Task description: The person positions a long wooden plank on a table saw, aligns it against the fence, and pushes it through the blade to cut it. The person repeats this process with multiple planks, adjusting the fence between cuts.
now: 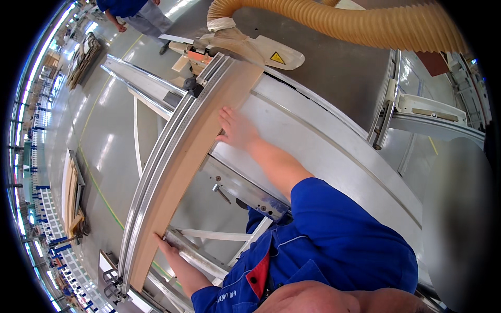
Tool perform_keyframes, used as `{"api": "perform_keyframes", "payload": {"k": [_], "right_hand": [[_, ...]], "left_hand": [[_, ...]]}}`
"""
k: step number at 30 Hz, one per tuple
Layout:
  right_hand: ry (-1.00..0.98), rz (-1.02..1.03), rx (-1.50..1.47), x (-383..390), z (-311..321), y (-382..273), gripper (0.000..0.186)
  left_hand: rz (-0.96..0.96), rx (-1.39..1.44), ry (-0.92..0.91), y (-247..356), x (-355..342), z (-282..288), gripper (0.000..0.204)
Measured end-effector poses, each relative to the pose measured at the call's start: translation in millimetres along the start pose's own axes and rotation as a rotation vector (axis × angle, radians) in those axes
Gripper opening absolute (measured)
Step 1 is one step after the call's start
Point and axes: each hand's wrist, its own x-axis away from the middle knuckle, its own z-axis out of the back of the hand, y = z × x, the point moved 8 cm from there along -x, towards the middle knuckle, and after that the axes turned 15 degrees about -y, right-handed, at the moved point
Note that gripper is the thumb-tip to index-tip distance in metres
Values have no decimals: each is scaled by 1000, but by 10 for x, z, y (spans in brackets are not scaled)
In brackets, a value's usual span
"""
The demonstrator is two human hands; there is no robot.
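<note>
A long, narrow light-brown wooden board (180,175) lies along the metal fence (151,180) of a sliding table saw. My right hand (237,129) rests on the edge of its far part, fingers stretched and spread, slightly blurred. At the near part of the board, my left hand (169,250) holds the edge, with a digit over the top face; its other fingers are mostly hidden. Beyond the board's far end sits the pale saw guard (279,52) with a yellow warning triangle. A black knob (190,84) stands on the fence's outer side.
The silver sliding table (302,141) runs along my right. A ribbed tan extraction hose (334,26) arches over the dark saw table (334,86). Another person (138,18) stands at the far left. Stacked panels (72,193) are on the floor at left. A frame bar (214,236) crosses below the board.
</note>
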Motion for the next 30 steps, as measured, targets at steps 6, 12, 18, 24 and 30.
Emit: {"api": "perform_keyframes", "payload": {"k": [6,12,18,24,30], "right_hand": [[0,-51,-76,8,-1,-12,88],[123,30,-29,39,60,-112,83],[92,24,-35,32,9,-114,82],[131,18,-21,42,4,-130,80],[163,14,-18,74,-6,-115,79]], "left_hand": [[-38,64,-60,-127,-95,139,84],[-79,40,-20,-213,-304,407,85],[-134,-35,110,-81,-101,305,87],[-144,-107,165,-9,45,188,89],[-216,-188,187,36,83,204,87]]}}
